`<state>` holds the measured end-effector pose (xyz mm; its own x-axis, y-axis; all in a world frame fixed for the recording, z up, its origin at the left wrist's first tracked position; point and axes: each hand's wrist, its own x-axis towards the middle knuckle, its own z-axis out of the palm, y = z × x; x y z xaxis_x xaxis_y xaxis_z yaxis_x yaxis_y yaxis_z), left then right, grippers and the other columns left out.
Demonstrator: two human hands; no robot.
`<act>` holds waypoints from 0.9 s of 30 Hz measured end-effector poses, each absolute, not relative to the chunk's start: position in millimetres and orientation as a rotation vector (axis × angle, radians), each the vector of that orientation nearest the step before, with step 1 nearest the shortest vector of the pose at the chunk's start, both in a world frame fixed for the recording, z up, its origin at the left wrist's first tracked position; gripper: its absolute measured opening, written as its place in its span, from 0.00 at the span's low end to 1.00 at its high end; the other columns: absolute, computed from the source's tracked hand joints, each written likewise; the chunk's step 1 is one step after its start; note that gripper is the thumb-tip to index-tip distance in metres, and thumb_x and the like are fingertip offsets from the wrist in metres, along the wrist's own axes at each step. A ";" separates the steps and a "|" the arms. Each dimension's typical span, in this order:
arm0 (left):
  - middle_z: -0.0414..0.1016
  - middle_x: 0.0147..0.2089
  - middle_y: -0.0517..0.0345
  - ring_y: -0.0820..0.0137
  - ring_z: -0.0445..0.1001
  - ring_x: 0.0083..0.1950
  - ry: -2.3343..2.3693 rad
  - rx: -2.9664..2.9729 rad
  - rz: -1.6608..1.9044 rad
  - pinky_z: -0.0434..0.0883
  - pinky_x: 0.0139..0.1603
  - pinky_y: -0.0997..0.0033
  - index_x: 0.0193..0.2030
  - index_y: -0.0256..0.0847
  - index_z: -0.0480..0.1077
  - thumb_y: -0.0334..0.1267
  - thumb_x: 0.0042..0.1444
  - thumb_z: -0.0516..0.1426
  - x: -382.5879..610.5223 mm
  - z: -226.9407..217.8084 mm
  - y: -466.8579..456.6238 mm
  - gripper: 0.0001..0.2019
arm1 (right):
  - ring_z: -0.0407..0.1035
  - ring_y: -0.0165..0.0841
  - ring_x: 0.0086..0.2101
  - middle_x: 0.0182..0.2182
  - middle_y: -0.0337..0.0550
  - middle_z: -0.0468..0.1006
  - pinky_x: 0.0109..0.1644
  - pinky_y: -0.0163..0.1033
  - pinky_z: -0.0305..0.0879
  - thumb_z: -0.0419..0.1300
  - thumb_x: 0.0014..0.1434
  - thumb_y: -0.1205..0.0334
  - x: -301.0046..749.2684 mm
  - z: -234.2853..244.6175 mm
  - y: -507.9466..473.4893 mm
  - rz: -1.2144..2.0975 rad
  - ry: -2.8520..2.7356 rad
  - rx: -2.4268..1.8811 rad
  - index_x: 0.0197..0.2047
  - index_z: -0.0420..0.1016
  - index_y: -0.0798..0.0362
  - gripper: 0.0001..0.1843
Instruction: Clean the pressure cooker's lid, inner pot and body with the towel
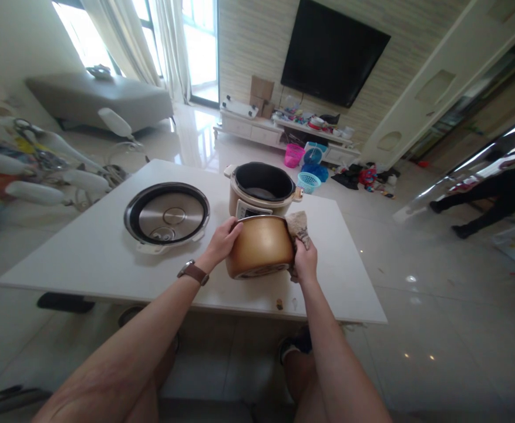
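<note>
Spreading below left grip (222,242) and right grip (305,259), the white surface (336,258) is topped by a cooker body (238,197) beyond them and a lid (169,214) leftward. A tilted golden pot (261,244) is grasped between them, a cloth (298,224) being clutched by the right.

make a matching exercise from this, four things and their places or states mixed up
Things:
1. pot
2. cloth
3. lid
4. cooker

Places or states:
A. flat on the table, steel face up
B. gold outside, gripped near its rim by the left hand
C. standing open, dark inside
D. bunched in the right hand

Pairs: 1-B, 2-D, 3-A, 4-C
</note>
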<state>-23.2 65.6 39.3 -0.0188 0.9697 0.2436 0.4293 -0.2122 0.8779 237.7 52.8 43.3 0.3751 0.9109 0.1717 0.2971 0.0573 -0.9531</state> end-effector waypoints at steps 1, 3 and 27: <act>0.68 0.32 0.61 0.66 0.67 0.36 1.484 1.680 1.222 0.64 0.40 0.65 0.33 0.45 0.62 0.55 0.70 0.49 -20.7 41.9 65.5 0.19 | 0.75 0.43 0.43 0.40 0.47 0.86 0.52 0.46 0.68 0.58 0.61 0.47 236.1 44.1 51.2 0.653 -1.168 -1.490 0.44 0.82 0.53 0.20; 0.66 0.29 0.61 0.67 0.65 0.34 1.530 1.677 1.243 0.61 0.36 0.66 0.29 0.45 0.59 0.55 0.70 0.49 -16.8 44.8 65.2 0.21 | 0.76 0.44 0.43 0.41 0.47 0.86 0.52 0.47 0.69 0.57 0.62 0.48 232.5 46.1 47.3 0.607 -1.217 -1.488 0.44 0.81 0.52 0.19; 0.62 0.26 0.63 0.70 0.61 0.31 1.497 1.655 1.290 0.55 0.35 0.66 0.27 0.43 0.59 0.57 0.70 0.49 -22.7 36.2 62.0 0.24 | 0.77 0.43 0.43 0.40 0.46 0.87 0.49 0.44 0.71 0.60 0.57 0.47 241.7 27.7 65.0 0.717 -1.068 -1.522 0.44 0.84 0.53 0.22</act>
